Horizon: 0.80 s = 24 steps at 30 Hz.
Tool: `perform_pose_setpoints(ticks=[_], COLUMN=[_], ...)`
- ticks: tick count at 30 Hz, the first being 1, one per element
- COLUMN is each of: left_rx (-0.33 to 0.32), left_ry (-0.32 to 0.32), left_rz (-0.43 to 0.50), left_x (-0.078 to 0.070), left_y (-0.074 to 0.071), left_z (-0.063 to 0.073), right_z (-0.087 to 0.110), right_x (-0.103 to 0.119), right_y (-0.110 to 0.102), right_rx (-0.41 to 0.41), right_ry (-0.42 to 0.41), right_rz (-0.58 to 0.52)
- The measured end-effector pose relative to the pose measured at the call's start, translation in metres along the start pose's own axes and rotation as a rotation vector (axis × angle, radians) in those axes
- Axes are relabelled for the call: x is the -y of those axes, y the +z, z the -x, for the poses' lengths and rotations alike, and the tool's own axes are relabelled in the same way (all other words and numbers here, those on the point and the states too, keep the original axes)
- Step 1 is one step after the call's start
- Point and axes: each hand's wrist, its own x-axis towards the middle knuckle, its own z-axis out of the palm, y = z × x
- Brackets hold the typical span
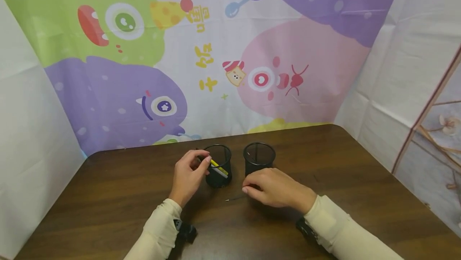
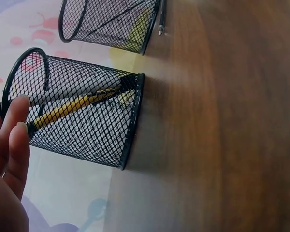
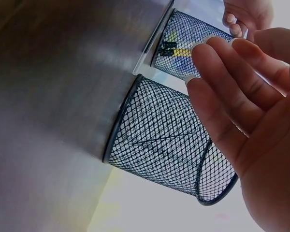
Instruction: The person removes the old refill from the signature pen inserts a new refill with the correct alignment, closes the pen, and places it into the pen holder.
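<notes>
My left hand (image 1: 191,174) is at the rim of the left black mesh pen holder (image 2: 87,140). Its fingers pinch the black upper end of a whitish pen (image 2: 63,92) whose lower part stands inside the holder. Beside that pen leans a yellow pen (image 2: 67,107), also inside. My right hand (image 1: 275,188) hovers in front of the right mesh pen holder (image 3: 159,135), fingers loosely bent with nothing between them. A thin dark pen (image 1: 235,198) lies on the table, its tip pointing left; the right hand hides its other end in the head view.
Both holders stand upright side by side on a brown wooden table (image 1: 126,212). Behind the table hangs a cloth backdrop (image 1: 212,120) printed with cartoon monsters. White cloth (image 1: 367,92) borders the right side.
</notes>
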Motion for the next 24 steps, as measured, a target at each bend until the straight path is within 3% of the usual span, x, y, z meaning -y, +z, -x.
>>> perform_pose_setpoints(ticks=[5, 7, 12, 24], left_rx=[-0.040, -0.056, -0.105, -0.215], left_ry=[0.057, 0.085, 0.139, 0.194], left_rz=[-0.014, -0.027, -0.082, -0.172], left_x=[0.025, 0.028, 0.030, 0.026], left_y=[0.003, 0.003, 0.000, -0.001], left_z=[-0.002, -0.002, -0.002, -0.004], right_z=[0.000, 0.000, 0.000, 0.001], right_x=[-0.002, -0.002, -0.001, -0.002], right_y=[-0.001, -0.003, -0.006, -0.014], right_rx=[-0.031, -0.046, -0.062, -0.133], right_ry=[-0.005, -0.005, -0.009, -0.002], right_rz=[0.016, 0.023, 0.030, 0.054])
